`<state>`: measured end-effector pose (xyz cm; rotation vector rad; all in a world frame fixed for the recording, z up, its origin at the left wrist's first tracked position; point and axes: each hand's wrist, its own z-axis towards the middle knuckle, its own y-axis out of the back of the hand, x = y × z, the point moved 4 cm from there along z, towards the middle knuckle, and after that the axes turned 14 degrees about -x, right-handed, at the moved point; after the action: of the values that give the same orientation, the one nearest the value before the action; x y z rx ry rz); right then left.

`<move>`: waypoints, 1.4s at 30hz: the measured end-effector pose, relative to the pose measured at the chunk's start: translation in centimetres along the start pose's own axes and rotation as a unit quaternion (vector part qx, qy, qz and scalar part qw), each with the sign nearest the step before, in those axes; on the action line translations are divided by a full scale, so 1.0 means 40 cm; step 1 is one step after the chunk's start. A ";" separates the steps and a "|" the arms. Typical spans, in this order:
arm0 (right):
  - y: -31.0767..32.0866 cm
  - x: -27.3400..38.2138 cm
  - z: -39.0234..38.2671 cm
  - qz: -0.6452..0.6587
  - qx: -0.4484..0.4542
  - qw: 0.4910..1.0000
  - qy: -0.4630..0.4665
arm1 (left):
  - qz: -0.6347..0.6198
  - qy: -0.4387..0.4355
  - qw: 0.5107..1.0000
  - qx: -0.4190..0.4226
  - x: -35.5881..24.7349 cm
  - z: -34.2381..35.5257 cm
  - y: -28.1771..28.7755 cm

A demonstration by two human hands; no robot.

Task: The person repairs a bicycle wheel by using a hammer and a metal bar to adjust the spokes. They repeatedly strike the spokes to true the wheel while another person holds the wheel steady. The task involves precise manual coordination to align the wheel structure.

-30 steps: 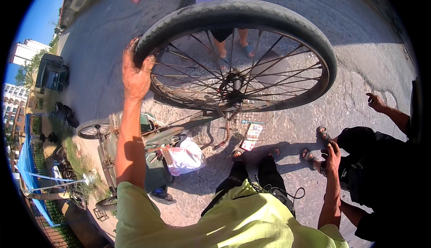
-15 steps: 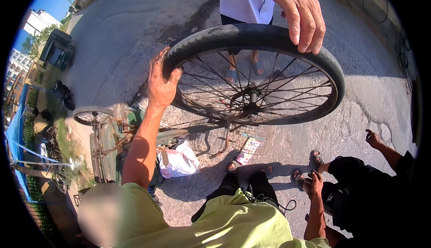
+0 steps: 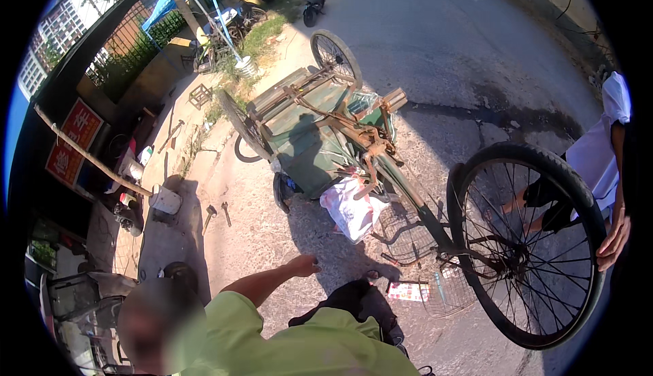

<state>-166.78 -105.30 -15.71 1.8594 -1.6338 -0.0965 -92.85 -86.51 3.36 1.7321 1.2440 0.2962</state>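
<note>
A hammer-like tool [image 3: 211,211] and a shorter tool [image 3: 225,213] lie on the sunlit ground [image 3: 235,250], well apart from the green tricycle [image 3: 292,165], which looks overturned. From my remote post I see my left hand [image 3: 303,266] out over the ground, near a white plastic bag [image 3: 352,207] beside the tricycle's frame [image 3: 415,206]. Farther right, a red-and-white packet [image 3: 407,291] lies by a wire basket [image 3: 449,296]. The front wheel [image 3: 515,256] stands raised at the frame's end, on the right, with another person's hand [image 3: 614,240] at the outer edge of its tyre [image 3: 530,153]. I judge the chief hazard to be the frame rolling sideways, should that edge be pushed; a turning wheel could also catch fingers. Grip: my left fingers look partly curled, but I cannot tell whether they close on anything; they are apart from bag and wheel. My right hand is out of view.
</note>
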 end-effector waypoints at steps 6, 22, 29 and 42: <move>0.046 0.371 0.232 -0.092 0.004 0.988 0.123 | -0.111 0.486 0.867 0.016 0.664 -0.554 -0.250; -0.947 0.512 -0.442 -0.271 0.207 0.864 0.370 | -0.507 0.521 0.681 -0.086 1.047 -0.857 -0.458; -1.286 0.419 -1.023 -0.322 0.296 0.791 0.427 | -0.563 0.459 0.643 -0.245 1.258 -0.737 -0.184; -2.249 0.467 -1.755 -0.242 0.450 0.677 0.529 | -0.634 0.575 0.475 -0.204 1.309 -0.679 -0.248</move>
<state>-53.01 -92.12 0.24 2.2029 -0.2608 1.5258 -92.89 -27.54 -6.69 -0.4375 2.6911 0.7676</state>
